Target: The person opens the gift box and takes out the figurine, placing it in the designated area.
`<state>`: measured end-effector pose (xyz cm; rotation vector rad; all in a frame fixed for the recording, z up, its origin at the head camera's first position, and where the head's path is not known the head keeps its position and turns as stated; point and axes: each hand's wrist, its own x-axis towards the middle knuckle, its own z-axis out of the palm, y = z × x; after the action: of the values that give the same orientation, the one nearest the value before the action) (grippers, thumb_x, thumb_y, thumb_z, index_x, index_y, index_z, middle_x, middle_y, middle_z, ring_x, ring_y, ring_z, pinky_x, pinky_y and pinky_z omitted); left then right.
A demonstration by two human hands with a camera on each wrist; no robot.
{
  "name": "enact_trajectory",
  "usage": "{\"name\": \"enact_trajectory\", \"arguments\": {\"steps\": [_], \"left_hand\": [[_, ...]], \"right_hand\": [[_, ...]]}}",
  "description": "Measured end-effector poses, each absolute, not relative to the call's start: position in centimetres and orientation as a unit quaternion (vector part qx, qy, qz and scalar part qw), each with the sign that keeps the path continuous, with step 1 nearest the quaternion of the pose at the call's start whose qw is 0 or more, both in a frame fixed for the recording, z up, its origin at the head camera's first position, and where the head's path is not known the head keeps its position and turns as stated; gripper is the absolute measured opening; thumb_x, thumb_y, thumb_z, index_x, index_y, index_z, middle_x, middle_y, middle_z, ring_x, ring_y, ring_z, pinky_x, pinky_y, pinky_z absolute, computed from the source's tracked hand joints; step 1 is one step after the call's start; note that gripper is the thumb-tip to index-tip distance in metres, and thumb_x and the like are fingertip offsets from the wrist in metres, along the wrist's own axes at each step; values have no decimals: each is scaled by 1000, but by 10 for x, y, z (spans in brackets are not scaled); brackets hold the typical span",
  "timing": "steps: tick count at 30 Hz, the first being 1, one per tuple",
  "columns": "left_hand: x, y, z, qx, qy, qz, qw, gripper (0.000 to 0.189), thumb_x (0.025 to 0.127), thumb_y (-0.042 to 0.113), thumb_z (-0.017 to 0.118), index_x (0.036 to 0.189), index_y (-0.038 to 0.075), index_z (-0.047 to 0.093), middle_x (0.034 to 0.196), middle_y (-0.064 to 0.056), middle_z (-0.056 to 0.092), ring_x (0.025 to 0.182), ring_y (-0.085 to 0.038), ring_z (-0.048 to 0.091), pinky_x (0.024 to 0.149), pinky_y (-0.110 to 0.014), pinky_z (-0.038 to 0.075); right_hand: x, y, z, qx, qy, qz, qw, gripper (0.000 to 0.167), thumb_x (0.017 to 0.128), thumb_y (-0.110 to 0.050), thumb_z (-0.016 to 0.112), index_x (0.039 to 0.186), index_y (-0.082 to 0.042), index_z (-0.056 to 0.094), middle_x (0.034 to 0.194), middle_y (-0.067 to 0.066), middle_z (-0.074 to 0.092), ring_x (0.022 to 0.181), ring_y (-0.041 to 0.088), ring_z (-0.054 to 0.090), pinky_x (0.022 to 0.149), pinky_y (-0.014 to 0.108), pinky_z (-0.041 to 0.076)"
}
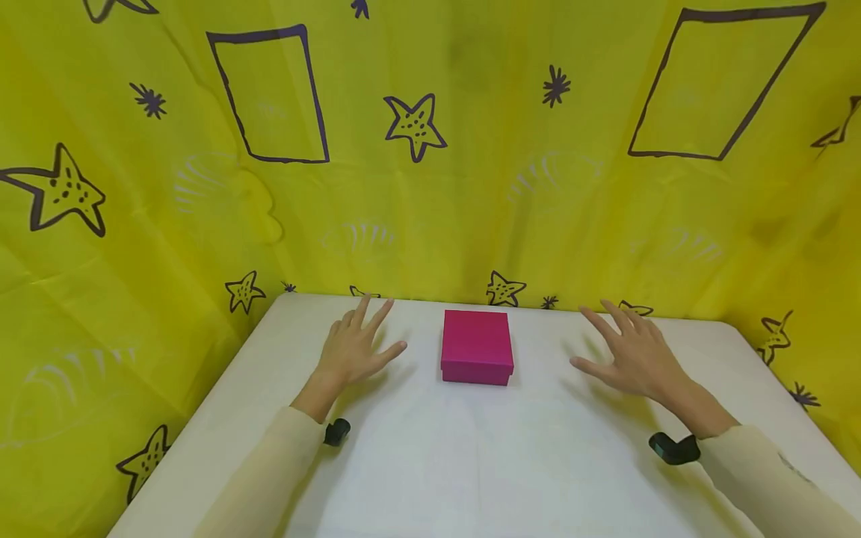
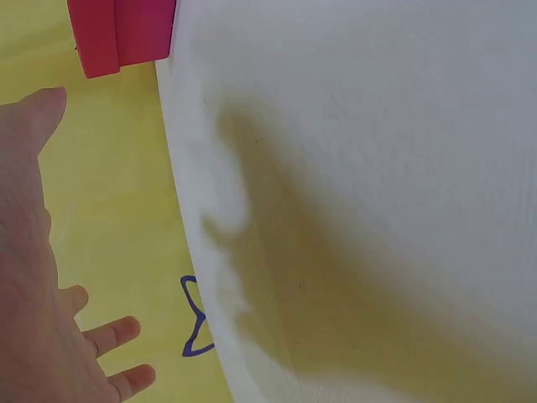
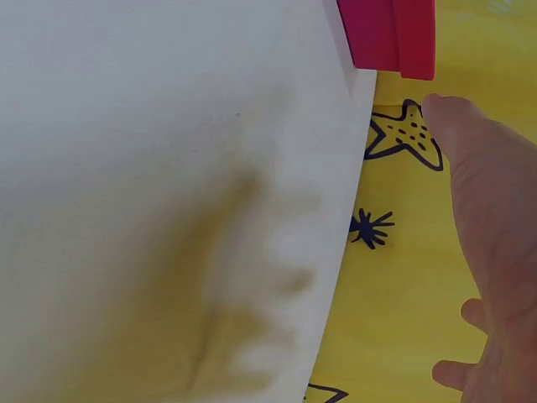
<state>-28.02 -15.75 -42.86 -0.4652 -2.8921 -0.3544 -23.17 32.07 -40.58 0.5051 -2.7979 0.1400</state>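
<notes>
A pink lidded box [image 1: 476, 344] sits on the white table near its far edge, lid on. To the left of it my left hand [image 1: 353, 347] hovers over the table with fingers spread and thumb toward the box, holding nothing. On the other side my right hand [image 1: 632, 355] is held out the same way, its thumb also pointing at the box, a gap between them. In the left wrist view part of the box [image 2: 138, 34] shows at the top, beyond the thumb. The right wrist view shows a lower corner of the box [image 3: 386, 38] past the right thumb.
The white table [image 1: 471, 463] spreads out in front of me. Yellow cloth [image 1: 471, 217] with drawn stars and frames hangs behind the table and along both sides. A dark band piece [image 1: 675, 448] sits at the right wrist, another [image 1: 337, 432] at the left.
</notes>
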Motion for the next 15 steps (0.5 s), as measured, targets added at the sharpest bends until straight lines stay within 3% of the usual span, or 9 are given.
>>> {"name": "enact_trajectory", "arguments": {"steps": [6, 11, 15], "left_hand": [[-283, -149, -431, -177, -968, -157, 86, 83, 95, 66, 53, 165, 32, 23, 170, -16, 17, 135, -51, 46, 109, -69, 36], [-282, -140, -431, -186, -958, -212, 51, 84, 95, 66, 56, 165, 36, 20, 170, -16, 18, 139, -57, 39, 111, -73, 31], [-282, -133, -430, -195, -948, -249, 28, 83, 95, 65, 57, 165, 38, 19, 170, -16, 17, 145, -52, 34, 110, -73, 34]], "right_hand": [[-238, 309, -398, 186, -972, 65, 126, 85, 90, -56, 71, 158, -18, 35, 158, 29, 31, 132, 61, 37, 99, 80, 35], [-242, 298, -397, 196, -971, 92, 106, 83, 92, -54, 70, 158, -18, 35, 158, 29, 30, 131, 61, 39, 94, 81, 39], [-246, 290, -397, 209, -966, 126, 91, 82, 92, -52, 72, 158, -18, 36, 158, 30, 30, 133, 59, 39, 93, 79, 42]]}}
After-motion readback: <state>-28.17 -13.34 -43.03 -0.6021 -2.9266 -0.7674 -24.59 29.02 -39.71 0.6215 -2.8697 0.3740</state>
